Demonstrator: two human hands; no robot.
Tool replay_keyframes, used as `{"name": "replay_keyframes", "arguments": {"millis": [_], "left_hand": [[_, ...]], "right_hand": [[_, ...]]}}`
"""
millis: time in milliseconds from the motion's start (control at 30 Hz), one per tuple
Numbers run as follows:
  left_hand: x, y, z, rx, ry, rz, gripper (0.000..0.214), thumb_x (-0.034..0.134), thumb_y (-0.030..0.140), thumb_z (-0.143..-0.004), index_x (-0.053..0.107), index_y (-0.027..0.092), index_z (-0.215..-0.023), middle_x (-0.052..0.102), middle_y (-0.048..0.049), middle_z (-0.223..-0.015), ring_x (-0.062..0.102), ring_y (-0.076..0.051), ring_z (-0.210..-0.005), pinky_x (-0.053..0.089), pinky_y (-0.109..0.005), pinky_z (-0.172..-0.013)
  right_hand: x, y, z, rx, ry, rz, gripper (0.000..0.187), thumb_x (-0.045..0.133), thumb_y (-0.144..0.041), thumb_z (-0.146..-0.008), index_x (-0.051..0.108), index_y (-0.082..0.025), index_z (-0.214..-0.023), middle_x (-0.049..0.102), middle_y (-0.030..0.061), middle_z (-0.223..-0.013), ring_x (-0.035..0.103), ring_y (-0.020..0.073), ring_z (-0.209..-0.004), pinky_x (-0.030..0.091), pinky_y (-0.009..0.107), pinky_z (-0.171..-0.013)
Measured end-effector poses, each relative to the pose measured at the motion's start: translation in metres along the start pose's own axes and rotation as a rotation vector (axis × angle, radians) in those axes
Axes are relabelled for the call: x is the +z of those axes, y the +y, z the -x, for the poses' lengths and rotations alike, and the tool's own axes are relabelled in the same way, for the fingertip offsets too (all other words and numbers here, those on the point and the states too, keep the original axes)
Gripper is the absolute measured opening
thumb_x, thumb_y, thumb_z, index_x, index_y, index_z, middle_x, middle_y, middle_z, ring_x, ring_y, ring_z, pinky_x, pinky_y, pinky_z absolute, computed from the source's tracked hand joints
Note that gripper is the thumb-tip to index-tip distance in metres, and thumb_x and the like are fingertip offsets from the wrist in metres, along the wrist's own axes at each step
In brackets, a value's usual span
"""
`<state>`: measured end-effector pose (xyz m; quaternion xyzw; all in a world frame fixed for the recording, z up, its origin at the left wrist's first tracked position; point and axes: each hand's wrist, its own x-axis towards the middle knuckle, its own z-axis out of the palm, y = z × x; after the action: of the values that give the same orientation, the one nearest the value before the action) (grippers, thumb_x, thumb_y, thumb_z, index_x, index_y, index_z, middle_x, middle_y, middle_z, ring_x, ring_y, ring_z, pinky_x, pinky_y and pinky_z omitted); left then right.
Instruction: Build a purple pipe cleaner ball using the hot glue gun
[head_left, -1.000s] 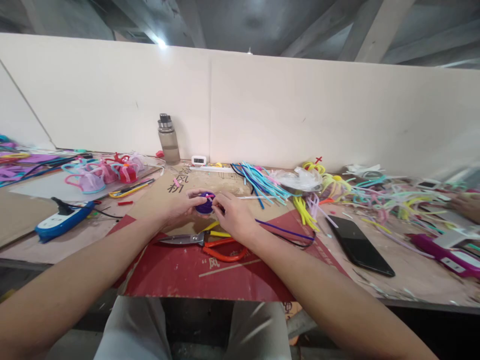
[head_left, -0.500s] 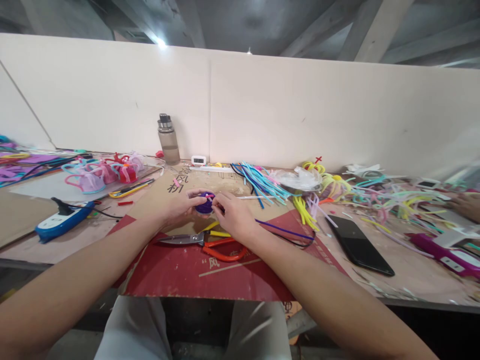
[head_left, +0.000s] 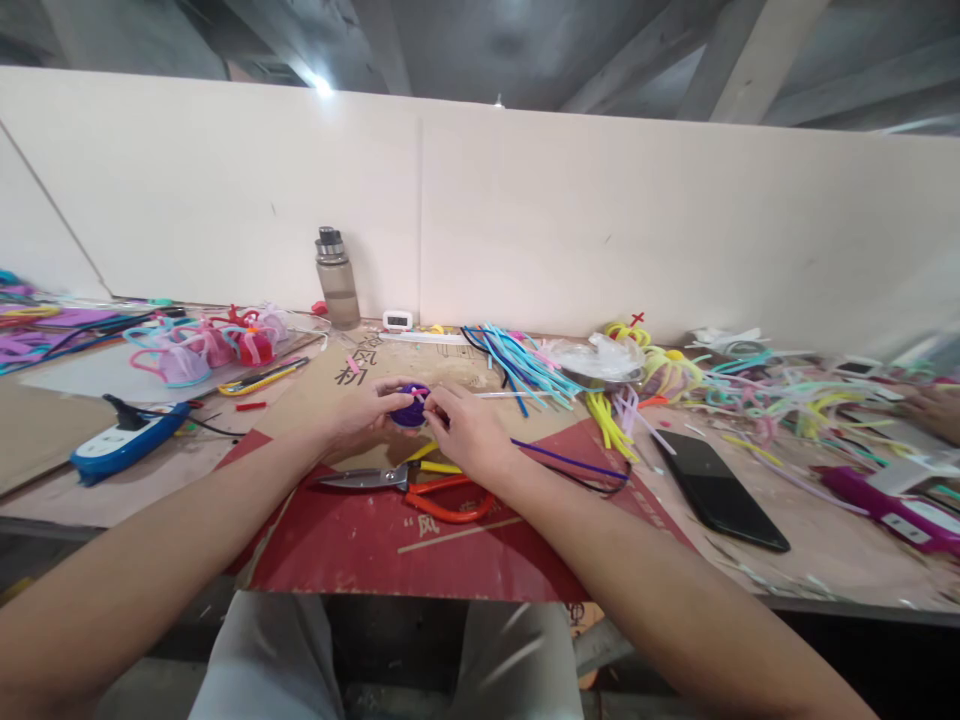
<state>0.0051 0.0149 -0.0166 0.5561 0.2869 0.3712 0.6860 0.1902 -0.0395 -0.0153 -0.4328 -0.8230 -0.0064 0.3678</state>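
Observation:
My left hand (head_left: 369, 408) is closed round the left side of a small dark purple pipe-cleaner piece (head_left: 409, 408), which looks round and coiled, with a bit of pink on top. At the piece's right edge, my right hand (head_left: 466, 425) makes a pinch; what lies between its fingertips is too small to make out. A purple pipe cleaner (head_left: 570, 460) stretches out to the right from behind my right wrist. Below both hands lie scissors with orange handles (head_left: 450, 512), on a red and brown cardboard sheet (head_left: 330, 560). Yellow strips show just above the scissors.
Left are a blue power strip (head_left: 124, 450), a yellow utility knife (head_left: 262, 378) and several pastel pipe-cleaner pieces (head_left: 180, 360). A bottle (head_left: 337, 285) stands by the wall. Right are blue pipe cleaners (head_left: 525, 365), a black phone (head_left: 720, 490), a purple glue gun (head_left: 885, 510) and another person's hand (head_left: 934, 410).

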Motion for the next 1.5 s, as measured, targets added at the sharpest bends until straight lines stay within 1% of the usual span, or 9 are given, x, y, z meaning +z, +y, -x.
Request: {"name": "replay_keyframes", "arguments": {"millis": [200,400,600,733,1000,1200,1500], "left_hand": [[-0.0006,0.0004,-0.0007,0.018,-0.005,-0.044,0.035,0.071,0.016,-0.075,0.067,0.012,-0.110,0.072,-0.0131,-0.099,0.067,-0.021,-0.081,0.059,-0.033,-0.065],[0.0005,0.0017,0.0003,0.023,-0.004,-0.073,0.036,0.071,0.019,-0.076,0.067,0.013,-0.111,0.073,-0.0114,-0.094,0.067,-0.021,-0.081,0.057,-0.031,-0.066],[0.0042,0.0040,0.0011,0.016,0.006,-0.077,0.037,0.072,0.018,-0.074,0.068,0.012,-0.110,0.072,-0.0123,-0.096,0.067,-0.021,-0.081,0.058,-0.033,-0.065],[0.0048,0.0038,0.0019,0.024,-0.004,-0.067,0.035,0.072,0.019,-0.074,0.068,0.013,-0.109,0.072,-0.0122,-0.096,0.067,-0.021,-0.080,0.057,-0.032,-0.064],[0.0072,0.0062,0.0039,-0.009,0.030,-0.046,0.036,0.073,0.018,-0.074,0.068,0.012,-0.109,0.072,-0.0125,-0.095,0.067,-0.020,-0.079,0.058,-0.030,-0.064],[0.0087,0.0080,0.0044,-0.012,0.019,-0.024,0.035,0.074,0.018,-0.072,0.069,0.011,-0.106,0.072,-0.0130,-0.096,0.067,-0.020,-0.076,0.059,-0.034,-0.064],[0.0071,0.0063,0.0040,0.006,0.009,-0.029,0.035,0.073,0.019,-0.074,0.069,0.013,-0.108,0.072,-0.0118,-0.094,0.068,-0.021,-0.077,0.058,-0.034,-0.065]], "right_hand": [[-0.0008,-0.0007,0.0003,0.002,-0.001,0.018,0.010,0.053,-0.012,-0.086,0.056,-0.019,-0.080,0.060,0.0035,-0.085,0.054,0.0158,-0.078,0.039,0.026,-0.068],[-0.0004,0.0000,0.0006,0.000,0.000,0.021,0.009,0.053,-0.013,-0.086,0.056,-0.019,-0.080,0.060,0.0033,-0.086,0.054,0.0158,-0.078,0.039,0.026,-0.069],[-0.0001,0.0009,0.0006,-0.009,0.000,0.022,0.009,0.053,-0.013,-0.086,0.056,-0.019,-0.080,0.060,0.0033,-0.086,0.054,0.0160,-0.077,0.039,0.026,-0.069],[-0.0005,-0.0007,0.0002,-0.003,-0.001,0.020,0.010,0.053,-0.013,-0.086,0.056,-0.020,-0.080,0.060,0.0034,-0.086,0.054,0.0161,-0.078,0.039,0.026,-0.069],[0.0002,0.0005,0.0001,-0.009,-0.001,0.034,0.009,0.053,-0.013,-0.086,0.055,-0.020,-0.080,0.060,0.0031,-0.086,0.054,0.0160,-0.078,0.038,0.026,-0.069],[-0.0006,-0.0006,0.0009,0.000,-0.004,0.023,0.010,0.053,-0.013,-0.087,0.055,-0.019,-0.080,0.059,0.0030,-0.085,0.054,0.0155,-0.076,0.038,0.026,-0.068],[-0.0018,-0.0015,0.0005,0.004,-0.002,0.027,0.009,0.053,-0.013,-0.086,0.056,-0.019,-0.080,0.060,0.0032,-0.085,0.054,0.0158,-0.077,0.038,0.026,-0.068]]}}
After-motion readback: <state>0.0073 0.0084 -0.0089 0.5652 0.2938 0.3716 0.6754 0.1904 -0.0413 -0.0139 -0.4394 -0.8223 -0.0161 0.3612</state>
